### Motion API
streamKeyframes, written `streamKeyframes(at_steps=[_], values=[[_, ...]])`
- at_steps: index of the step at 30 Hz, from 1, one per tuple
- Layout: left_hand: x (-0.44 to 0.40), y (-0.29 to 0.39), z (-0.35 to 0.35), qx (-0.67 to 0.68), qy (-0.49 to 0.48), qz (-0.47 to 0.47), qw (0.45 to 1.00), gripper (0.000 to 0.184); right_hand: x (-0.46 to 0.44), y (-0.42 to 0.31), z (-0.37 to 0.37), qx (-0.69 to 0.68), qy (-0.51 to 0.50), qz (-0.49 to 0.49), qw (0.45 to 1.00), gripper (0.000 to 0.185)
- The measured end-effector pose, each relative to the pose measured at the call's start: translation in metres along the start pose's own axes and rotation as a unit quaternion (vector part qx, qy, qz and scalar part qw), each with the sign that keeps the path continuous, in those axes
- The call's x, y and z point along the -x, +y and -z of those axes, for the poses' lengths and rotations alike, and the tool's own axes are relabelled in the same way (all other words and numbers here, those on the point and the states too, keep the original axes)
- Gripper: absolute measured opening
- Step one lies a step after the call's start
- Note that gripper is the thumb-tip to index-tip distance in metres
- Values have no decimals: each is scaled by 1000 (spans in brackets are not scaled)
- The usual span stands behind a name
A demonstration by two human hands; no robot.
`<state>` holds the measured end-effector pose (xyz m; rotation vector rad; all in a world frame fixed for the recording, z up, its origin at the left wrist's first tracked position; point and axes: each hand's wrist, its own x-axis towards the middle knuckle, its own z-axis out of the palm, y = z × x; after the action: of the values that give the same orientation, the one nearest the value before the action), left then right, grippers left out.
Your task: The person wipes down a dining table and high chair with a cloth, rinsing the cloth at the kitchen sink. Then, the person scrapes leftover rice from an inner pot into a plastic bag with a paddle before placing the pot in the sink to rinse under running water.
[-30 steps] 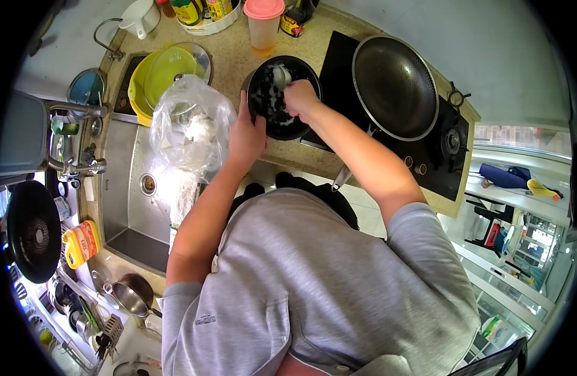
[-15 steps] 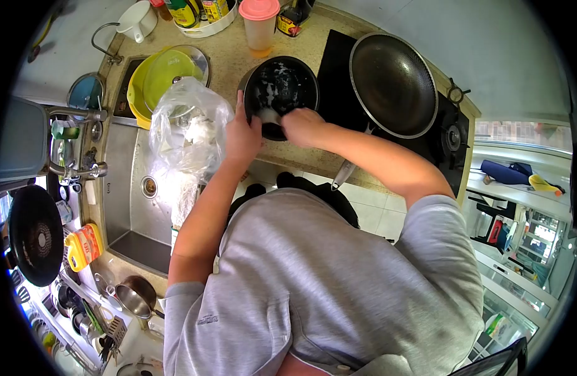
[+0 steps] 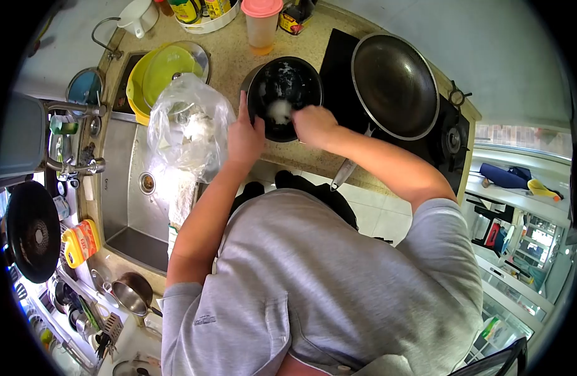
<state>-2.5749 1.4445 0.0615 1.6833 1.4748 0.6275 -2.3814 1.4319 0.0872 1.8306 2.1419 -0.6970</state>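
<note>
A dark, round cooking pot (image 3: 294,74) with white residue on its inner wall stands on the counter, tilted toward me. My left hand (image 3: 245,136) grips its left side, fingers along the outer wall and thumb near the rim. Over the near right rim, my right hand (image 3: 314,126) is closed; what it holds is hidden by the fingers. A blurred white clump (image 3: 279,112) shows inside the pot beside those fingers. Left of my left hand, a clear plastic bag (image 3: 191,125) with white contents sits at the sink's edge.
A large wok (image 3: 395,84) rests on the black stove, its handle pointing toward me. The steel sink (image 3: 122,182) lies left, with a yellow-green basin (image 3: 175,66) behind. A pink-lidded container (image 3: 261,28) stands behind the pot. A small saucepan (image 3: 132,293) is at lower left.
My right hand has moved slightly right and up, out toward the pot's rim. The white clump in the pot now shows larger. My left hand keeps its grip.
</note>
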Motion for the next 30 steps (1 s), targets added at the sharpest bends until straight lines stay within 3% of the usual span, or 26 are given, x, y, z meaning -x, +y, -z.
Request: streamKeyframes(at_steps=[2, 5, 10, 11, 14, 16, 18, 19, 22, 24, 26, 28, 29, 30], values=[[-1, -9, -4, 14, 11, -18, 1000, 71, -5, -6, 28, 6, 125, -20, 992, 36], [0, -13, -5, 16, 8, -26, 999, 70, -27, 6, 14, 31, 197, 19, 980, 34], [-3, -9, -1, 11, 13, 2, 1000, 70, -5, 6, -7, 107, -52, 81, 990, 33], [-3, -8, 1, 7, 11, 2, 1000, 70, -6, 7, -7, 107, -52, 81, 990, 33], [-2, -11, 0, 1, 10, -3, 1000, 71, -11, 3, 21, 88, 135, -1, 987, 32], [0, -9, -1, -3, 14, -20, 1000, 71, -23, 8, 22, 111, 128, 10, 985, 31], [2, -5, 0, -5, 20, -35, 999, 71, -19, 1, 22, 143, -26, 22, 989, 30], [3, -3, 1, -12, 13, -45, 999, 71, -11, -5, 22, 139, -44, 31, 989, 28], [5, -2, -1, -22, 1, -63, 998, 70, -16, -10, 23, 96, -59, 47, 993, 28], [5, -3, -1, -27, -4, -70, 997, 70, -25, -8, 38, 91, -32, 24, 995, 27], [8, -4, -4, -40, 8, -106, 993, 71, -42, -6, 44, 105, -68, -3, 992, 24], [10, -2, -6, -51, -2, -117, 992, 72, -63, 4, 32, 155, -79, 94, 980, 22], [9, -1, -6, -61, -5, -129, 990, 72, -61, 14, 34, 151, -29, 205, 967, 21], [9, -3, -6, -63, -7, -130, 989, 72, -64, 12, 44, 148, -28, 203, 967, 21]])
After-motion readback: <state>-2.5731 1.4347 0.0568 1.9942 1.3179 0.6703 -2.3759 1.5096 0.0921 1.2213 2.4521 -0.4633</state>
